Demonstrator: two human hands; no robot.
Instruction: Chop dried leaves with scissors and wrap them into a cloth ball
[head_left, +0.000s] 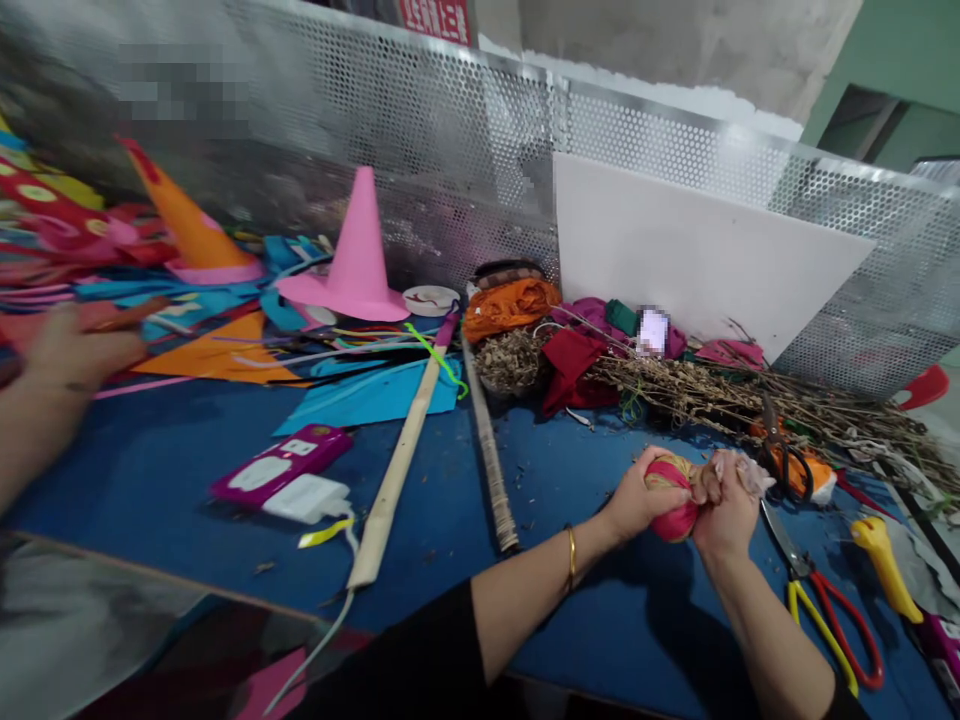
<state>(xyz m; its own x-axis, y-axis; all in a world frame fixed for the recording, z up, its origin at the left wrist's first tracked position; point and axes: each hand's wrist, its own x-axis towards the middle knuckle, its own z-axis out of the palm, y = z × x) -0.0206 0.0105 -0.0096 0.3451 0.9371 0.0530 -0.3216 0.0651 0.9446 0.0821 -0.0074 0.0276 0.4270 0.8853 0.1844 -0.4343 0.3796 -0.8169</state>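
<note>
In front of me, just above the blue tabletop, I hold a round red and yellow bundle (pixel 673 505). My left hand (pixel 641 495), with a gold bangle on its wrist, is wrapped around the rounded part. Pinched closed, my right hand (pixel 724 510) grips the bundle's gathered end, where a pale, filmy tuft (pixel 752 472) sticks out past the fingers. What lies inside the bundle is hidden. Close to my right hand are scissors with red and yellow handles (pixel 802 570) and a dark pair of scissors (pixel 784 455).
Dried plant stalks (pixel 690 395) and coloured cloth line the back against a perforated metal screen (pixel 435 130). Two sticks, a purple power strip (pixel 281 465), a pink cone hat (pixel 361 250) and felt pieces lie leftward. Another person's hand (pixel 64 350) reaches in at far left. A yellow-handled tool (pixel 885 565) is at right.
</note>
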